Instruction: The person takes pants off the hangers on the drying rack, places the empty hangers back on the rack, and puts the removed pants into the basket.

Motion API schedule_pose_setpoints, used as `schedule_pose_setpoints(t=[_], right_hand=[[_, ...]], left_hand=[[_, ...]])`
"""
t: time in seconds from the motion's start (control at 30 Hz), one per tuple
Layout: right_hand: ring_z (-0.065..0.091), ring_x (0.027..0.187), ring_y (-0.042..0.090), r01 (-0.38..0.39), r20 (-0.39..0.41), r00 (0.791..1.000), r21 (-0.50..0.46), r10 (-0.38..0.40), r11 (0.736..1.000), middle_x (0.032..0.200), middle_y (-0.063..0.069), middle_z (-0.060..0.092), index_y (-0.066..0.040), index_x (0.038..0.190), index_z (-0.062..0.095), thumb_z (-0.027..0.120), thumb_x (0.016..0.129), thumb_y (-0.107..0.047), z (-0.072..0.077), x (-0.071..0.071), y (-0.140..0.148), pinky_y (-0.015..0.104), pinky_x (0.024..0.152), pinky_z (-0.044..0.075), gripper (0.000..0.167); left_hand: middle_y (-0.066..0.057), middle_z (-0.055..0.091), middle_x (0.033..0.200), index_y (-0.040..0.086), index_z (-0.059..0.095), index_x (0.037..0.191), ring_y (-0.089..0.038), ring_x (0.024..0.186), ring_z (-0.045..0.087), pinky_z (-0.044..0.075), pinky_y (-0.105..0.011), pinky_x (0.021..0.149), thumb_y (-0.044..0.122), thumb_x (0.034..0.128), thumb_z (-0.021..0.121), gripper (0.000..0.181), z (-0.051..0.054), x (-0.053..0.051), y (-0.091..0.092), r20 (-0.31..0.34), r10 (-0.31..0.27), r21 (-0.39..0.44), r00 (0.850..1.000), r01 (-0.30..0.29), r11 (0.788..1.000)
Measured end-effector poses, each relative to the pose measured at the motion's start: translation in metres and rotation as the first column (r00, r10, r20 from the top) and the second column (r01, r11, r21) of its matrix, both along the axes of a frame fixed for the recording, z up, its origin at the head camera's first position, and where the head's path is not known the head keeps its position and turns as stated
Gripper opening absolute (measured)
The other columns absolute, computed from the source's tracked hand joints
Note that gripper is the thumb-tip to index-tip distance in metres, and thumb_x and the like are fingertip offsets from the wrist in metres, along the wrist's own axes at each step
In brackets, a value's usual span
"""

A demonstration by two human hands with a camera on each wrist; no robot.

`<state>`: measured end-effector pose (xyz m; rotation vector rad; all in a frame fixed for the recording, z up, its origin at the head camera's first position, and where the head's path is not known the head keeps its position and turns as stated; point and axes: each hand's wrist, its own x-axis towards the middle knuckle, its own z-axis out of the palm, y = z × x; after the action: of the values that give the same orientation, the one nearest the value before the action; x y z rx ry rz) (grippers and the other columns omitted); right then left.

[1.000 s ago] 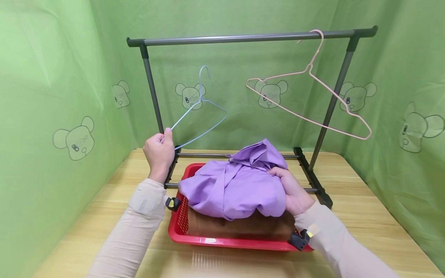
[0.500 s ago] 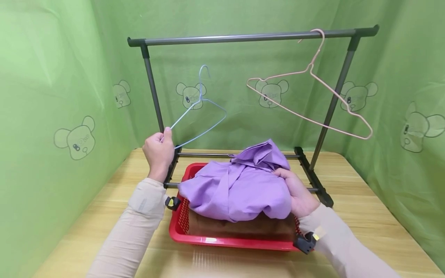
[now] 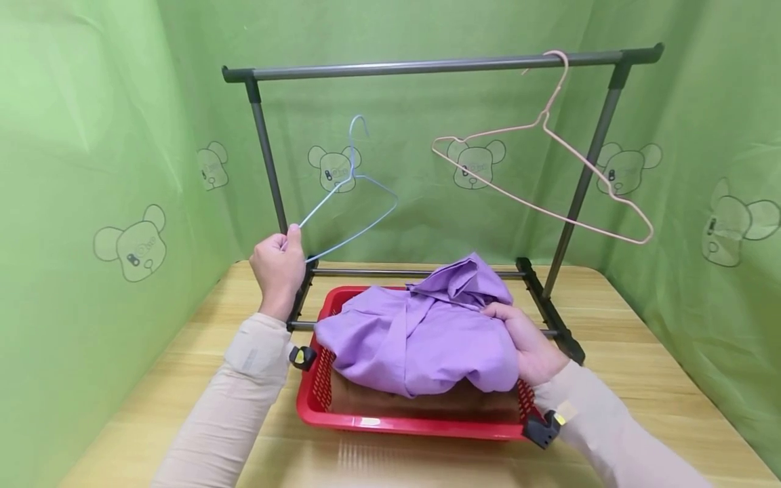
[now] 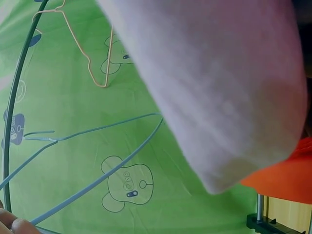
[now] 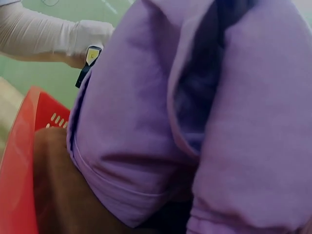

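My left hand (image 3: pixel 278 274) grips one end of a light blue wire hanger (image 3: pixel 373 234), whose hook points up. My right hand (image 3: pixel 529 346) holds the right side of a bunched purple garment (image 3: pixel 421 342), thumb on top and the other fingers hidden beneath the cloth. The garment covers much of a red plastic basket (image 3: pixel 403 427). Under it, brown cloth (image 3: pixel 421 401) lies inside the basket. Seen from the right wrist, the purple garment (image 5: pixel 131 131) hangs in folds above the brown cloth (image 5: pixel 63 185); the right hand is not visible there.
A dark metal garment rack (image 3: pixel 390 68) stands behind the basket on the wooden table (image 3: pixel 634 379). From its rail, toward the right end, hangs a pink wire hanger (image 3: pixel 546 215). Green cloth (image 3: pixel 403 30) with bear drawings encloses the back and sides.
My right hand has shifted a little right and toward me, drawing the purple garment with it and lowering its top fold. My left hand and the blue hanger have hardly moved.
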<state>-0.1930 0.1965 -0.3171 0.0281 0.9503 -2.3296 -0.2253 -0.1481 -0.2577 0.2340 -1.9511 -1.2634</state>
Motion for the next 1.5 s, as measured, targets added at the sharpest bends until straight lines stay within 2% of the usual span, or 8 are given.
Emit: schedule_pose_setpoints(t=[0.23,0.37,0.53,0.87,1.03,1.2,1.3,1.5], right_hand=[[0.06,0.087,0.016,-0.062,0.005,0.998,0.051,0.062,0.997,0.096,0.007,0.06,-0.002,0.1,0.05,0.059,0.087,-0.003,-0.003,0.0,0.006,0.028,0.083,0.05,0.017],[0.062,0.085,0.016,-0.102,-0.022,0.994,0.073,0.104,0.992,0.094,0.007,0.061,-0.001,0.099,0.052,0.049,0.093,-0.005,-0.006,-0.002,0.008,0.028,0.081,0.051,0.008],[0.065,0.082,0.018,-0.134,-0.024,0.99,0.09,0.137,0.987,0.093,0.009,0.062,0.0,0.1,0.05,0.041,0.097,-0.008,-0.007,-0.003,0.011,0.028,0.079,0.053,0.013],[0.064,0.084,0.017,-0.145,-0.078,0.982,0.287,0.174,0.947,0.092,0.007,0.062,-0.002,0.099,0.048,0.044,0.094,-0.009,-0.012,-0.002,0.012,0.028,0.079,0.053,0.01],[0.062,0.082,0.017,-0.039,-0.16,0.981,0.378,0.107,0.925,0.093,0.006,0.06,-0.002,0.104,0.047,0.045,0.093,-0.005,-0.014,-0.002,0.009,0.029,0.075,0.054,0.012],[0.06,0.09,0.018,0.1,-0.263,0.965,0.449,0.024,0.888,0.108,0.008,0.054,-0.005,0.133,0.03,0.049,0.09,-0.001,-0.019,-0.003,0.007,0.033,0.077,0.054,0.047],[0.058,0.095,0.018,0.136,-0.288,0.957,0.486,0.011,0.863,0.124,0.013,0.046,-0.008,0.143,0.019,0.049,0.089,0.001,-0.02,-0.002,0.007,0.034,0.078,0.054,0.063],[0.045,0.113,0.024,0.205,-0.337,0.942,0.555,-0.008,0.806,0.152,0.02,0.015,-0.023,0.151,-0.001,0.052,0.086,0.004,-0.021,-0.002,0.007,0.032,0.083,0.05,0.088]], left_hand=[[0.001,0.035,0.047,0.013,0.041,0.053,-0.02,0.049,0.035,0.03,-0.032,0.055,0.03,0.0961,0.057,0.049,-0.003,0.001,0.0,0.009,-0.004,0.004,1.0,0.004,1.0],[0.002,0.035,0.046,0.013,0.04,0.053,-0.02,0.049,0.035,0.03,-0.032,0.056,0.03,0.0958,0.057,0.049,-0.004,0.0,-0.001,0.003,0.003,-0.002,1.0,-0.003,1.0],[0.002,0.035,0.046,0.014,0.04,0.052,-0.02,0.048,0.035,0.03,-0.032,0.055,0.031,0.0954,0.058,0.049,-0.004,-0.001,-0.001,-0.002,-0.002,-0.002,1.0,0.002,1.0],[0.002,0.035,0.047,0.013,0.041,0.054,-0.019,0.049,0.034,0.03,-0.032,0.056,0.031,0.0966,0.057,0.049,-0.006,0.0,-0.001,0.025,-0.018,0.006,1.0,0.018,1.0],[0.002,0.035,0.047,0.013,0.041,0.054,-0.019,0.049,0.034,0.03,-0.032,0.056,0.031,0.0965,0.057,0.049,-0.005,0.001,0.0,0.023,-0.023,0.013,0.999,0.022,1.0],[0.002,0.035,0.047,0.013,0.041,0.054,-0.019,0.048,0.034,0.03,-0.032,0.055,0.031,0.0967,0.057,0.049,-0.005,0.001,0.001,0.021,-0.025,0.014,0.999,0.024,1.0],[0.002,0.035,0.047,0.013,0.041,0.054,-0.019,0.049,0.035,0.031,-0.032,0.056,0.031,0.0965,0.057,0.049,-0.005,0.0,0.002,0.025,-0.024,0.014,0.999,0.024,1.0],[0.002,0.036,0.047,0.013,0.041,0.054,-0.02,0.05,0.036,0.031,-0.032,0.057,0.032,0.0963,0.057,0.049,-0.006,-0.002,0.002,0.035,-0.02,0.011,0.999,0.019,1.0]])
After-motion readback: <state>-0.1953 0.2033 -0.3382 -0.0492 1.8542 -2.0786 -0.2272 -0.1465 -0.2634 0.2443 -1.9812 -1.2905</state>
